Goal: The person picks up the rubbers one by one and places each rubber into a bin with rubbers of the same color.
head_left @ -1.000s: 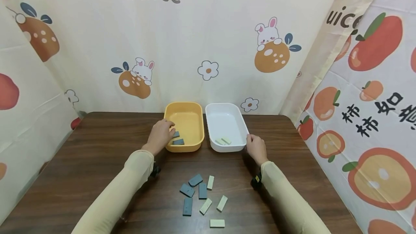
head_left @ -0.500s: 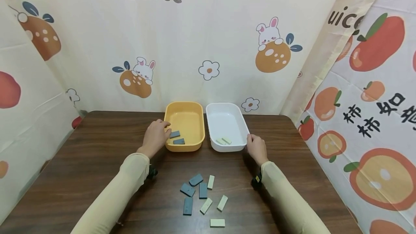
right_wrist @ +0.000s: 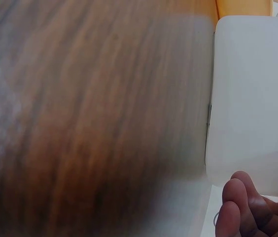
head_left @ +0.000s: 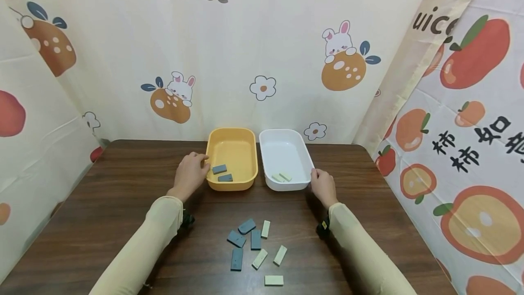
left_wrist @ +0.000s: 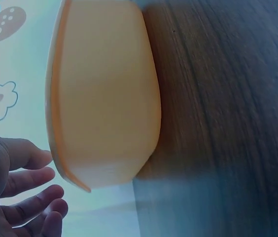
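At the left rim of a yellow plastic bin (head_left: 233, 149) is my left hand (head_left: 189, 174), palm turned inward and nothing in its grasp. Its loosely bent fingers (left_wrist: 33, 202) spread beside the bin's end in the left wrist view, thumb right at the rim. Two grey rectangular blocks (head_left: 219, 169) lie inside near the front. My right hand (head_left: 323, 188) grips the right front edge of a white plastic bin (head_left: 285, 151), its curled fingertips (right_wrist: 232, 190) below the bin's side in the right wrist view. Two pale green blocks (head_left: 285, 177) lie in that bin.
Several grey blocks (head_left: 255, 240) and several pale green blocks (head_left: 280, 255) lie scattered on the dark wooden table (head_left: 143, 172) in front of the bins. A printed curtain (head_left: 262, 49) hangs directly behind the bins.
My left hand has drawn back leftward from over the yellow bin to its left rim, leaving both grey blocks in full view. The right hand has stayed on the white bin.
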Demonstrator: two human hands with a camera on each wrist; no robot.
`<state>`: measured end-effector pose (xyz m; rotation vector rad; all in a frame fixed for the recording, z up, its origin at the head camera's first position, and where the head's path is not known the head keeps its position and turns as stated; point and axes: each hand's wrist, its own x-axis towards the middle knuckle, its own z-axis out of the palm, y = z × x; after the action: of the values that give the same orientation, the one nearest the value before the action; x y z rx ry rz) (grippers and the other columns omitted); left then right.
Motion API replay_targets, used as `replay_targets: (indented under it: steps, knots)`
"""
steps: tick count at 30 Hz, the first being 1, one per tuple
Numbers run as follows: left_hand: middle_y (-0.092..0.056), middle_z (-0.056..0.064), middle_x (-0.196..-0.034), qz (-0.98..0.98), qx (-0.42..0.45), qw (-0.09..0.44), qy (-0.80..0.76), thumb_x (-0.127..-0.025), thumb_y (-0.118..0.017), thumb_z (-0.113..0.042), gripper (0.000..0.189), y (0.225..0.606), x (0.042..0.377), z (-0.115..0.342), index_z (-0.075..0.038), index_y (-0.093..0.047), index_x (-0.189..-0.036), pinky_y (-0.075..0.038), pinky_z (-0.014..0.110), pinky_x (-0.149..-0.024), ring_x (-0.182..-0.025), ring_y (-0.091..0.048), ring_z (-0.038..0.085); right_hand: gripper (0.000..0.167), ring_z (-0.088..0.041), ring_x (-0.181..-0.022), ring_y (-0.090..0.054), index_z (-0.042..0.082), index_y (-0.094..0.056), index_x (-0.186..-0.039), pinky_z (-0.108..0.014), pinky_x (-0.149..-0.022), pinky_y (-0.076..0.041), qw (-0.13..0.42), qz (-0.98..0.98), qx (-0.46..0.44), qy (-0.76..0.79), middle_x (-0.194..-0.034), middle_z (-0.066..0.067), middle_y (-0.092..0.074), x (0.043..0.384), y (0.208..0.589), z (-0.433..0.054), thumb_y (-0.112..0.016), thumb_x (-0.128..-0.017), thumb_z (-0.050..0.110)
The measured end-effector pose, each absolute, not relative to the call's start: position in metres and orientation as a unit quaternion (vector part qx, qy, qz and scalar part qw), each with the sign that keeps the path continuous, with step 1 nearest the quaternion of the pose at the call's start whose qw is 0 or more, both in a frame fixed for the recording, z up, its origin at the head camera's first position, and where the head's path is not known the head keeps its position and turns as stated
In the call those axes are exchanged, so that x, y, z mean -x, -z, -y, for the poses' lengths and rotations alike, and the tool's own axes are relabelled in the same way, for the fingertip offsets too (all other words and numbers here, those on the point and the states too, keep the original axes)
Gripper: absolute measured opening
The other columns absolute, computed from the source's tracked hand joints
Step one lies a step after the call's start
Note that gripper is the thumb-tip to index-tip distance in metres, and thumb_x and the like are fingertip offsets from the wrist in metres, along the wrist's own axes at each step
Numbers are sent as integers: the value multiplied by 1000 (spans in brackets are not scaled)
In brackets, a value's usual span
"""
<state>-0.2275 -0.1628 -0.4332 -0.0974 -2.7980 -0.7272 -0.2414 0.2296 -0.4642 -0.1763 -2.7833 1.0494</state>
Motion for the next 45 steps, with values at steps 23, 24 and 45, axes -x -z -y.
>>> replay_targets:
  steps: [23,24,45]
  knots:
    - [-66,18,-104,953,-5,96,286,-95,-57,-21,41,446,220,166,3,-61,-127,-50,45,-78,-87,-61,30,43,-16,-49,-53,-1,-67,-88,-28,-54,-40,78,928,57,-361,-54,-5,-60,240,465,-227,-37,-102,27]
    - [-66,18,-104,952,-6,99,290,-95,-57,-20,40,446,220,166,3,-61,-127,-50,43,-76,-85,-60,29,44,-16,-49,-53,-1,-67,-87,-28,-54,-40,78,927,57,-361,-55,-6,-60,240,465,-227,-37,-102,27]
    - [-67,19,-103,944,-9,117,307,-95,-56,-17,38,454,220,162,1,-61,-129,-48,41,-69,-75,-57,27,33,-31,-72,-68,1,-67,-110,-22,-55,-46,142,863,84,-477,-86,-23,-69,230,463,-237,-52,-99,28]
